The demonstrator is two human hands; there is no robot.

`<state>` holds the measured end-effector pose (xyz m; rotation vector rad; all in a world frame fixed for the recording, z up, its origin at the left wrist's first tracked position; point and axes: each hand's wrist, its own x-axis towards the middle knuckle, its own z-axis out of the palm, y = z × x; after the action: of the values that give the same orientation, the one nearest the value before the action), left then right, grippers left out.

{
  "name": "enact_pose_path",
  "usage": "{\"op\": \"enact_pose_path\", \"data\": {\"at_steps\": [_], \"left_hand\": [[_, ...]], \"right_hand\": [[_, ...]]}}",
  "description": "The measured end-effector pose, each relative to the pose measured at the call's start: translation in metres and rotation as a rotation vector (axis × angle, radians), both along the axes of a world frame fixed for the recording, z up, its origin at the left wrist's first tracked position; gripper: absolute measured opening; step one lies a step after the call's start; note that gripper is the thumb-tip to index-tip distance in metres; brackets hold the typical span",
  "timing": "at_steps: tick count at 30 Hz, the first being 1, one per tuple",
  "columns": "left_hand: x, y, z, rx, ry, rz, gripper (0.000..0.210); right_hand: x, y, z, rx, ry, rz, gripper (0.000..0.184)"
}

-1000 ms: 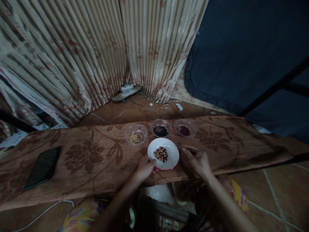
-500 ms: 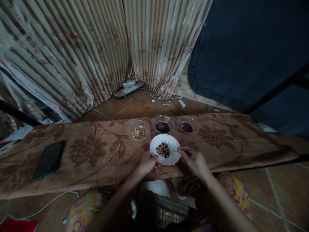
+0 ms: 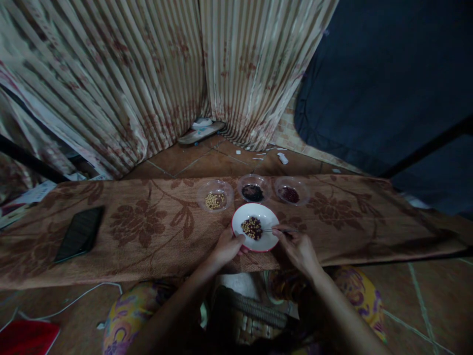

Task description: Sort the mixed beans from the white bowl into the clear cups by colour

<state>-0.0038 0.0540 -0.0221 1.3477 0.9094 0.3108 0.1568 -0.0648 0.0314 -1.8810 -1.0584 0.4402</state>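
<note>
A white bowl (image 3: 266, 216) with a red rim is at the near edge of the cloth-covered table, holding a heap of mixed yellow and dark beans (image 3: 252, 228). My left hand (image 3: 229, 245) grips its left side, thumb over the rim. In my right hand (image 3: 296, 245) is a thin metal utensil (image 3: 268, 230), probably a spoon; its tip reaches into the beans. Just beyond stand three clear plastic bowls: one with yellow beans (image 3: 215, 200), one with black grains (image 3: 252, 191), one with dark red beans (image 3: 288, 194).
A dark phone (image 3: 79, 233) lies on the left of the brown floral tablecloth (image 3: 148, 246). Striped curtains (image 3: 162, 74) hang behind, with a skateboard-like board (image 3: 201, 133) at their foot. A white cable (image 3: 74, 306) runs over the tiled floor at lower left.
The view has shifted slightly, so the whole scene sits a little further right. Both hands keep their hold on the bowl and utensil; the utensil tip stays at the beans.
</note>
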Motion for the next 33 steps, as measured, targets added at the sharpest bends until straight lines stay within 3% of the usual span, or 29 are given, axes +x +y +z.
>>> {"op": "enact_pose_path", "data": {"at_steps": [21,33], "left_hand": [[0.0002,-0.0007,0.006,0.019,0.013,-0.007,0.024],[0.0003,0.0001,-0.0029,0.009,-0.013,0.01,0.024]], "right_hand": [[0.0047,-0.0007,-0.0063,-0.043,-0.054,0.06,0.031],[0.0038,-0.0015,-0.01,0.001,-0.079,0.082,0.029]]}}
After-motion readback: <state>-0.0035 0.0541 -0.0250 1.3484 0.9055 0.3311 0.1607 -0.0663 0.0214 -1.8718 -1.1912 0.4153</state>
